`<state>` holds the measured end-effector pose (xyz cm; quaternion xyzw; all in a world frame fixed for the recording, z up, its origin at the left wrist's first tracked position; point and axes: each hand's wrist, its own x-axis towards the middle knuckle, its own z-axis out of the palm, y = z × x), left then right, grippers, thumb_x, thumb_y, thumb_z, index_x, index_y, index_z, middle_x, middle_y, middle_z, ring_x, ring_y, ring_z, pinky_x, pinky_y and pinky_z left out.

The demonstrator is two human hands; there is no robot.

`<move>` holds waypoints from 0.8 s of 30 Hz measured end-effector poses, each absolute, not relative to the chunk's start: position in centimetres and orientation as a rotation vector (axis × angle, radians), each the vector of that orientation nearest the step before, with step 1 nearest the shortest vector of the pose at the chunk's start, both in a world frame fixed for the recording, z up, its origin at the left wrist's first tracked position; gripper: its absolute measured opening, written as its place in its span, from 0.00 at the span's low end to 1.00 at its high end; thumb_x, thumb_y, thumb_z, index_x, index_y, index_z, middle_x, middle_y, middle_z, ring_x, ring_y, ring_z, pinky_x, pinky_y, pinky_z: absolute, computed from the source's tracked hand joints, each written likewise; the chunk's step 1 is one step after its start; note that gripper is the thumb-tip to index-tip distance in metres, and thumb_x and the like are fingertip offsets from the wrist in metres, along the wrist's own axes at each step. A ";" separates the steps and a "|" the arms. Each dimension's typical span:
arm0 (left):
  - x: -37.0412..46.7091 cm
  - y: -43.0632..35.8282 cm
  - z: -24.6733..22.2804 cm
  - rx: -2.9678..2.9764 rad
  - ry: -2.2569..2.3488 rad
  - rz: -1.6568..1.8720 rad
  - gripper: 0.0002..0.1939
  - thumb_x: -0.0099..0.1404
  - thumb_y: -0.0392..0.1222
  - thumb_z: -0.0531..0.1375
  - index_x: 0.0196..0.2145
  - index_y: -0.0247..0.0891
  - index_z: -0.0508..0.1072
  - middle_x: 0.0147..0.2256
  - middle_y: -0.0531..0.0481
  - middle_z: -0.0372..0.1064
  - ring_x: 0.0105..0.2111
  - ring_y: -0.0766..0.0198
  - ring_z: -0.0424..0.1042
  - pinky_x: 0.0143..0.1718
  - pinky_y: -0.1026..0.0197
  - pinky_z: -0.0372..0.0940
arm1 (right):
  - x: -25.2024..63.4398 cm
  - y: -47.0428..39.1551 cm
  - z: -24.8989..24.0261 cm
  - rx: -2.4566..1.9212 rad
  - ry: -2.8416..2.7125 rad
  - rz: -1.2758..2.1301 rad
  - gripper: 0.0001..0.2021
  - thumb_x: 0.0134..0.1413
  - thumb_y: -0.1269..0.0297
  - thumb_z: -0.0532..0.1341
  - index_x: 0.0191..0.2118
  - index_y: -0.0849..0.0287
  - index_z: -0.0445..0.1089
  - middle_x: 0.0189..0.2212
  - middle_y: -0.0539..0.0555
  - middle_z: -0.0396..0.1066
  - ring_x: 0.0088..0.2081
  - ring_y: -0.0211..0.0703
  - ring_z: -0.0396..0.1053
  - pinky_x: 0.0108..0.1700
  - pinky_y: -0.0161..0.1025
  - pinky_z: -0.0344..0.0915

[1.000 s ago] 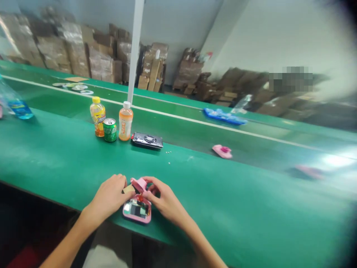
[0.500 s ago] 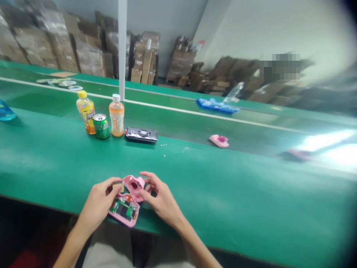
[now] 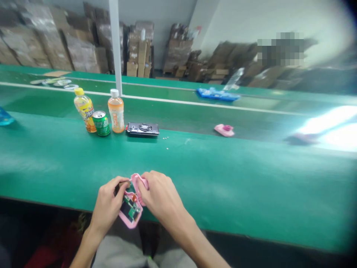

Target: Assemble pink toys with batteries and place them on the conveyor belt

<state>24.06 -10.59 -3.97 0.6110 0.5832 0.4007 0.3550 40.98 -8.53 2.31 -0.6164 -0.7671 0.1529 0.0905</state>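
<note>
A pink casing (image 3: 130,225) with a green circuit board (image 3: 129,209) inside lies open at the front edge of the green table. My left hand (image 3: 109,199) is closed at its left side, pinching a small tan piece (image 3: 126,184) between thumb and fingers. Hinged or resting beside the casing's top is a second pink shell part (image 3: 137,182), tilted up. My right hand (image 3: 160,193) grips that shell part from the right, its fingers bent over it. Whether the two pink parts are joined cannot be seen.
Two bottles (image 3: 116,113) (image 3: 85,109), a green can (image 3: 101,124) and a dark phone-like device (image 3: 142,129) stand or lie beyond my hands. Farther right is a pink piece (image 3: 224,130). A blue tray (image 3: 217,95) lies farther back.
My right hand has closed on the pink shell part and turned its back to the camera. The shell stands more upright. The view has shifted slightly.
</note>
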 end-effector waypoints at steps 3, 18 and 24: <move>23.9 -10.4 -4.3 1.454 1.547 1.083 0.13 0.70 0.52 0.60 0.38 0.42 0.78 0.33 0.52 0.78 0.32 0.61 0.74 0.36 0.64 0.64 | 41.0 -8.3 2.1 -1.914 -2.226 0.367 0.18 0.73 0.58 0.54 0.32 0.58 0.74 0.30 0.60 0.75 0.32 0.49 0.72 0.32 0.42 0.52; 23.0 -10.1 -4.0 0.682 0.938 1.242 0.22 0.63 0.52 0.70 0.48 0.32 0.81 0.46 0.39 0.80 0.41 0.55 0.78 0.42 0.59 0.73 | 39.1 -8.1 1.4 -1.226 -2.364 0.314 0.06 0.70 0.71 0.58 0.42 0.58 0.72 0.38 0.54 0.73 0.41 0.44 0.71 0.43 0.39 0.68; 22.9 -10.1 -3.7 0.647 0.865 1.217 0.20 0.59 0.49 0.74 0.44 0.34 0.84 0.39 0.42 0.81 0.35 0.62 0.77 0.37 0.64 0.72 | 38.8 -7.1 0.7 -1.180 -2.251 0.497 0.04 0.69 0.71 0.59 0.43 0.58 0.72 0.41 0.54 0.75 0.43 0.42 0.73 0.46 0.37 0.67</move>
